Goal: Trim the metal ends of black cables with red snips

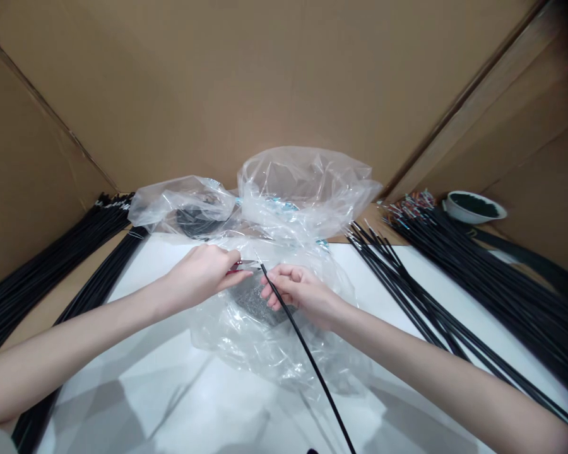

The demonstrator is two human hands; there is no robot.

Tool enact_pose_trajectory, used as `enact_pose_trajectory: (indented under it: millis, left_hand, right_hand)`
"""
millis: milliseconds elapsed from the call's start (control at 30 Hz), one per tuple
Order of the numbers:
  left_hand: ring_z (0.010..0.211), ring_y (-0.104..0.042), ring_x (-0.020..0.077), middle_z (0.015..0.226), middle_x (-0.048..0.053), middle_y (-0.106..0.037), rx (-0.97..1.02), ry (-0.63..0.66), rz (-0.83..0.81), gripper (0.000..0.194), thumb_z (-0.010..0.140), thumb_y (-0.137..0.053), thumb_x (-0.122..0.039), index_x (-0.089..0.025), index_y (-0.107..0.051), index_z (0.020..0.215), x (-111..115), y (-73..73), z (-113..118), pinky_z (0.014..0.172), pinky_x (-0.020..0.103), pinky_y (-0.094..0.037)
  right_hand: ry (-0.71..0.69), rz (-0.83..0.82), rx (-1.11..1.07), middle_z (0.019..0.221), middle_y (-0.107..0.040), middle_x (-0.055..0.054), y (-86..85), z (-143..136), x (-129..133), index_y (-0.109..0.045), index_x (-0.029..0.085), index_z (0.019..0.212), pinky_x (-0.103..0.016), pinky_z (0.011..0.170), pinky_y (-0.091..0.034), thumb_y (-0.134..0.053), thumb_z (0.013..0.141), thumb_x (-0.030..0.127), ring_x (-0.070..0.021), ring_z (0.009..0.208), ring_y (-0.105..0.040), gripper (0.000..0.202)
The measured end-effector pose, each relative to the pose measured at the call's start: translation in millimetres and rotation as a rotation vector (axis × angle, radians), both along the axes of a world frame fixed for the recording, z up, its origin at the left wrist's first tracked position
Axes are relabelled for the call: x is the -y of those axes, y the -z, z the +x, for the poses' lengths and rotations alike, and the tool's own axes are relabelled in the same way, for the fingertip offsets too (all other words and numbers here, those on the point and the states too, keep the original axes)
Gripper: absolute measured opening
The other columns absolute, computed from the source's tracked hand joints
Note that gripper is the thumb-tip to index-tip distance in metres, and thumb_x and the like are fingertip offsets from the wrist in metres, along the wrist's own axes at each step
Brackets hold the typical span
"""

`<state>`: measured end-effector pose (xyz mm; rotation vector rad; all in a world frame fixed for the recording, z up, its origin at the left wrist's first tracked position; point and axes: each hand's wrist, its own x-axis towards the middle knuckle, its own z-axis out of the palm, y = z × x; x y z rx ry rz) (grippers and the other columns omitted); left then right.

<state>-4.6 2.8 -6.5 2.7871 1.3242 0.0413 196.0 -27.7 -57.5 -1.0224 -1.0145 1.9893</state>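
My left hand (pixel 213 268) is closed around a small cutting tool (pixel 248 265) with red on its handle, its metal tip pointing right. That tip is at the upper end of a thin black cable (pixel 307 350), where a pale strand sticks up. My right hand (pixel 300 293) pinches the cable just below this end, and the rest of it runs down to the bottom edge. Beneath both hands lies an open clear plastic bag (pixel 265 353) with a grey mass of small bits (pixel 253 296) inside.
Bundles of black cables lie at the left (pixel 66 252) and right (pixel 492 284), with a looser group (pixel 407 284) nearer the middle. A white bowl (pixel 473 219) holds something dark green. Clear bags (pixel 307 183) stand before the cardboard wall (pixel 265 75).
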Motion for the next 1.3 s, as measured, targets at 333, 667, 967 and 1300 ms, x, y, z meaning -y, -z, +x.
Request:
enact_pose_trajectory:
  millis: [333, 667, 967, 1300]
  left_hand:
    - [0.047, -0.046, 0.0091, 0.055, 0.0, -0.055, 0.112, 0.081, 0.001, 0.039, 0.091, -0.039, -0.04, -0.014, -0.053, 0.065, 0, 10.2, 2, 0.049, 0.021, -0.026]
    - [0.049, -0.049, 0.0084, 0.06, 0.001, -0.06, 0.232, -0.054, -0.041, 0.035, 0.086, -0.047, -0.044, -0.013, -0.06, 0.077, 7, 4.7, -11, 0.05, 0.019, -0.031]
    - [0.047, -0.042, 0.0076, 0.055, -0.001, -0.054, 0.266, -0.062, -0.173, 0.039, 0.084, -0.047, -0.048, -0.013, -0.06, 0.074, 2, 11.6, -3, 0.05, 0.019, -0.028]
    - [0.049, -0.026, 0.0065, 0.051, -0.005, -0.031, 0.339, -0.057, -0.43, 0.043, 0.082, -0.048, -0.049, -0.013, -0.049, 0.058, -6, 10.0, -2, 0.047, 0.02, -0.018]
  right_hand:
    - [-0.036, -0.098, -0.08, 0.063, -0.063, -0.001, 0.1, 1, -1, -0.064, 0.011, 0.076, -0.015, 0.049, -0.044, -0.07, 0.073, 0.032, -0.0046, 0.049, -0.055, 0.022]
    - [0.039, -0.139, -0.051, 0.065, -0.062, -0.001, -0.8, -1, 0, -0.065, 0.012, 0.077, -0.014, 0.05, -0.044, -0.06, 0.082, 0.024, -0.0034, 0.049, -0.054, 0.014]
    - [0.075, -0.072, -0.012, 0.062, -0.064, -0.002, -6.1, -7, 3, -0.063, 0.011, 0.075, -0.017, 0.051, -0.045, -0.071, 0.072, 0.032, -0.0056, 0.05, -0.056, 0.022]
    - [0.107, 0.052, 0.013, 0.059, -0.066, -0.002, -3.1, -8, 6, -0.059, 0.012, 0.068, -0.02, 0.047, -0.045, -0.076, 0.059, 0.044, -0.0072, 0.046, -0.056, 0.038]
